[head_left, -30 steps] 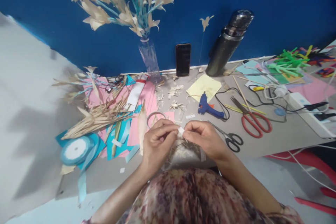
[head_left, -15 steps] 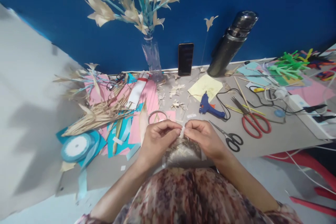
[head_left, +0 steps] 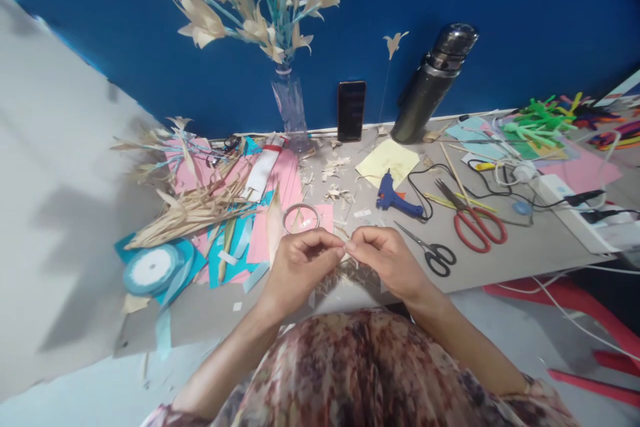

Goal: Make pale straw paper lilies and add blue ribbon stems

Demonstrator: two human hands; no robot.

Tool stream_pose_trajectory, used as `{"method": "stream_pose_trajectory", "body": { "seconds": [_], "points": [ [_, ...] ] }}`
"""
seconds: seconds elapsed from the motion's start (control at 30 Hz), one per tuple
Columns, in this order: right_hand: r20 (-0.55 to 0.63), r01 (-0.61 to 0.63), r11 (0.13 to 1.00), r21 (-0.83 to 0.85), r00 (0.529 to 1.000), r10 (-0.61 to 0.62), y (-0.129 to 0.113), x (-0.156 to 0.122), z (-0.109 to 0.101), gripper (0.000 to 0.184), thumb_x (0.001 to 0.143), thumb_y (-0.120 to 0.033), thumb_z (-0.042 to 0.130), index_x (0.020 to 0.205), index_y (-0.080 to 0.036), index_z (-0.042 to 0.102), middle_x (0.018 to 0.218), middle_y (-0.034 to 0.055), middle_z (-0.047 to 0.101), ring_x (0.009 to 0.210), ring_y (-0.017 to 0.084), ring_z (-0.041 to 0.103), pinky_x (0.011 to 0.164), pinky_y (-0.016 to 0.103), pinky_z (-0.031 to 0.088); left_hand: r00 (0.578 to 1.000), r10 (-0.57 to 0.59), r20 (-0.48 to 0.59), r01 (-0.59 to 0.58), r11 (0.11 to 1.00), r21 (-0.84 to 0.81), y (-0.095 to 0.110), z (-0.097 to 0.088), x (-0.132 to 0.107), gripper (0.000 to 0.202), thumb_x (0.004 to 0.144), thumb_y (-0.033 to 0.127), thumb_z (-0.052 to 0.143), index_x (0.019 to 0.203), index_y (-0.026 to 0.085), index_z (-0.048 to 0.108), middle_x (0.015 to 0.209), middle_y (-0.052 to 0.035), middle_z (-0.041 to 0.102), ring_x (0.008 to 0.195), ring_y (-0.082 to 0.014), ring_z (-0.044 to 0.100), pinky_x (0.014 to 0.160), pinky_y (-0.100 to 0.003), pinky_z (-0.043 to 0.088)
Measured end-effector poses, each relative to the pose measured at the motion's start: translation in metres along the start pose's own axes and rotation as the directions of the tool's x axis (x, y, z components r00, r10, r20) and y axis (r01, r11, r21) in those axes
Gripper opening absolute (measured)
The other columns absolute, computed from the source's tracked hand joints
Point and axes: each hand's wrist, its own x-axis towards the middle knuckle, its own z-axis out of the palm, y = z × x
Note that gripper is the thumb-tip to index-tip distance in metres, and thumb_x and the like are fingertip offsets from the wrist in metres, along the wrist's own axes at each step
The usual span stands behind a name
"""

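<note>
My left hand (head_left: 303,265) and my right hand (head_left: 384,259) meet over the table's front edge, the fingertips of both pinched together and touching. Whatever lies in the pinch is mostly covered; only a pale bit shows just below the fingertips, too small to name. Beyond my left hand lies a roll of tape (head_left: 301,207) on pink paper. Small black-handled scissors (head_left: 436,257) rest to the right of my right hand, and a blue glue gun (head_left: 399,197) lies behind them. Pale scraps (head_left: 338,193) are strewn on the table beyond my fingers.
Red-handled scissors (head_left: 475,225) and a white power strip (head_left: 575,217) lie at right. A flask (head_left: 431,90), a phone (head_left: 351,111) and a clear bottle (head_left: 290,107) with husk flowers stand along the blue wall. Dried husks (head_left: 185,213) and a ribbon spool (head_left: 153,269) are at left.
My fingertips have drawn closer together, and the pale strip that showed between them is now mostly covered. The view has shifted slightly.
</note>
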Motion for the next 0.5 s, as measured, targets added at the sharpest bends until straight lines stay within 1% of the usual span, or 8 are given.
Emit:
{"method": "stream_pose_trajectory", "body": {
  "seconds": [0.23,0.4,0.5],
  "points": [
    [-0.011,0.012,0.998,-0.067,1.0,-0.012,-0.0093,-0.0034,0.0037,0.035,0.084,-0.037,0.061,0.057,-0.02,0.046,0.056,-0.0054,0.04,0.055,0.009,0.034,0.052,0.024,0.027,1.0,-0.004,-0.018,0.005,0.999,0.044,0.0041,0.0007,-0.0041,0.007,0.075,0.021,0.071,0.072,0.015,0.072,0.053,0.0038,0.056,0.047,-0.007,0.045,0.046,-0.02,0.036],
    [-0.019,0.04,0.991,-0.125,0.999,-0.043,-0.0076,-0.0037,0.0036,0.033,0.084,-0.034,0.06,0.058,-0.02,0.045,0.056,-0.0055,0.04,0.055,0.009,0.034,0.052,0.024,0.028,0.999,-0.031,-0.031,0.033,0.997,0.069,0.0056,0.0035,-0.0045,0.011,0.073,0.024,0.071,0.067,0.015,0.069,0.053,0.0038,0.055,0.047,-0.0064,0.042,0.045,-0.019,0.032],
    [-0.038,0.074,0.982,-0.173,0.996,-0.082,-0.0049,-0.0051,0.0048,0.031,0.084,-0.031,0.06,0.059,-0.019,0.046,0.057,-0.0052,0.042,0.056,0.009,0.036,0.052,0.023,0.029,0.998,-0.053,-0.037,0.056,0.996,0.073,0.0053,0.0047,-0.0042,0.009,0.072,0.023,0.069,0.068,0.015,0.069,0.053,0.0044,0.054,0.047,-0.0063,0.04,0.045,-0.019,0.031]
  ]
}}
